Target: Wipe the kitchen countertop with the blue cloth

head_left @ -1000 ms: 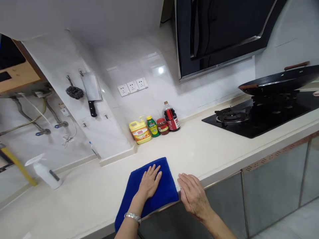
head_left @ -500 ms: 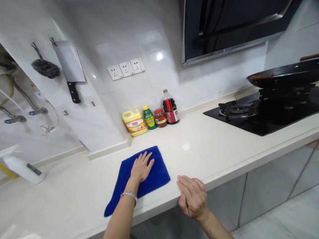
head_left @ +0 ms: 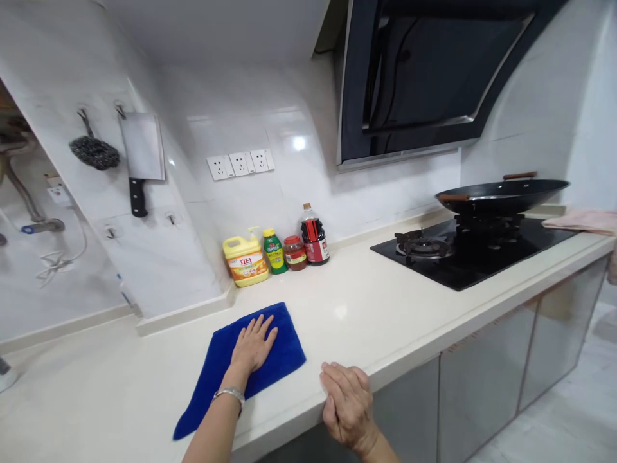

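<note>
My left hand (head_left: 251, 346) lies flat with fingers spread on a blue cloth (head_left: 284, 352) that is laid out on the cream countertop (head_left: 385, 315). A silver watch is on that wrist. My right hand (head_left: 346, 405) rests on the counter's front edge to the right of the cloth, with its fingers curled over the rim and nothing in them.
A yellow detergent jug (head_left: 245, 260), green bottle (head_left: 274, 251), red jar (head_left: 294, 253) and dark sauce bottle (head_left: 315, 235) stand at the wall. A wok (head_left: 501, 195) sits on the black gas hob (head_left: 472, 251). A cleaver (head_left: 140, 157) and scrubber (head_left: 93, 151) hang left.
My left hand has pushed the blue cloth away from the counter's front edge, further onto the surface. My right hand has curled over the edge. The view has shifted.
</note>
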Demonstrator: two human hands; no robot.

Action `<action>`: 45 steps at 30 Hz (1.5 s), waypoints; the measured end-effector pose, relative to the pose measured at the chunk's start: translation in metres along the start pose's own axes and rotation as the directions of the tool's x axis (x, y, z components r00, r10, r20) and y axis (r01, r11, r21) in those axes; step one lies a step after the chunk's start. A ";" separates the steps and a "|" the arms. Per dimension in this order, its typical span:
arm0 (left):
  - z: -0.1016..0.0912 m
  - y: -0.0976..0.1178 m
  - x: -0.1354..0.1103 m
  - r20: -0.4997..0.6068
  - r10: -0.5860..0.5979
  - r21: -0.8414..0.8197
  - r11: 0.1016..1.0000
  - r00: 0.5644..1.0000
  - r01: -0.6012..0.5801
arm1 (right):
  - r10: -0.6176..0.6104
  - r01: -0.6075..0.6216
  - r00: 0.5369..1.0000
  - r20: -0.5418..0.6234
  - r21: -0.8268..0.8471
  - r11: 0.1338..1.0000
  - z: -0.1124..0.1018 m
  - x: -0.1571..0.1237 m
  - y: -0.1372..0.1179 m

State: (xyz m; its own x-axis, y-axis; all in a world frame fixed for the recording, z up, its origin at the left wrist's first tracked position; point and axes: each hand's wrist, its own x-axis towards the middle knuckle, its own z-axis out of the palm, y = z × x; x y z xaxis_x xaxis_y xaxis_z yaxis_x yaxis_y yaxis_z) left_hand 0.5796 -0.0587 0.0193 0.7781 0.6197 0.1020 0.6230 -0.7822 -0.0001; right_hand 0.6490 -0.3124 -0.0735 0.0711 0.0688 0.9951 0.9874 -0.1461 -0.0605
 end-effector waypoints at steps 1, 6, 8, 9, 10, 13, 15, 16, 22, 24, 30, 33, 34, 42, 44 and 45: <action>0.000 0.001 -0.003 -0.002 -0.005 0.003 1.000 1.000 0.005 | -0.004 0.004 1.000 -0.003 -0.001 1.000 0.000 0.001 0.000; 0.001 0.000 -0.021 -0.002 0.007 0.008 1.000 1.000 -0.007 | -0.007 0.007 1.000 0.019 -0.007 1.000 -0.003 0.000 -0.002; 0.000 -0.001 -0.028 0.012 0.023 0.004 1.000 1.000 -0.023 | -0.008 0.009 0.999 0.037 -0.015 1.000 -0.004 -0.001 -0.002; 0.000 -0.001 -0.032 0.016 0.027 0.004 1.000 1.000 -0.027 | -0.013 0.014 0.999 0.044 -0.018 1.000 -0.005 -0.002 -0.001; -0.001 -0.001 -0.036 0.018 0.026 0.002 1.000 1.000 -0.026 | -0.019 0.020 0.998 0.052 -0.019 1.000 -0.005 -0.002 -0.001; -0.001 0.001 -0.047 0.004 0.023 -0.004 1.000 1.000 -0.023 | -0.032 0.034 0.997 0.066 -0.022 0.999 -0.005 -0.003 -0.001; -0.001 0.004 -0.056 -0.005 0.023 -0.001 1.000 1.000 -0.023 | -0.029 0.031 0.998 0.062 -0.032 0.999 -0.004 -0.004 -0.001; -0.001 0.006 -0.060 -0.006 0.023 0.005 1.000 1.000 -0.023 | -0.025 0.027 0.998 0.053 -0.039 0.999 -0.003 -0.004 -0.002; -0.001 0.022 -0.083 -0.002 0.020 0.027 0.999 1.000 -0.020 | 0.012 -0.011 1.000 0.008 -0.034 0.999 0.001 -0.004 -0.005; 0.000 0.027 -0.089 -0.009 0.022 0.033 0.999 1.000 -0.022 | 0.017 -0.017 1.000 0.011 -0.027 0.999 0.001 -0.003 -0.007; 0.002 0.042 -0.099 -0.001 0.027 0.101 0.994 1.000 -0.027 | 0.044 -0.045 0.999 -0.006 -0.011 0.999 0.000 0.001 -0.011; 0.002 0.052 -0.098 -0.018 0.015 0.143 0.990 1.000 -0.012 | 0.064 -0.064 0.998 -0.019 -0.008 0.998 0.002 0.000 -0.011; 0.002 0.055 -0.096 -0.022 0.012 0.156 0.988 1.000 -0.009 | 0.069 -0.069 0.997 -0.018 -0.007 0.998 0.003 0.000 -0.011; -0.002 0.081 -0.051 0.023 -0.008 0.146 0.989 1.000 0.005 | 0.050 -0.050 0.999 0.015 0.000 0.999 -0.002 0.003 -0.009; -0.003 0.083 -0.035 0.052 -0.037 0.115 0.993 0.998 0.031 | 0.030 -0.030 0.999 0.038 -0.004 1.000 -0.005 0.004 -0.008; -0.002 0.084 -0.027 0.062 -0.051 0.104 0.994 0.997 0.044 | 0.020 -0.020 0.999 0.046 -0.005 1.000 -0.005 0.004 -0.007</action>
State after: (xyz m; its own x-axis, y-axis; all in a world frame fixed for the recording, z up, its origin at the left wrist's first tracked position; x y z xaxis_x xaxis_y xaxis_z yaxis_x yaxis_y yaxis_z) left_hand 0.6106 -0.1411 0.0190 0.7489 0.6615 0.0399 0.6618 -0.7432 -0.0986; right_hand 0.6419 -0.3163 -0.0683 0.0975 0.1107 0.9891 0.9851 -0.1520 -0.0801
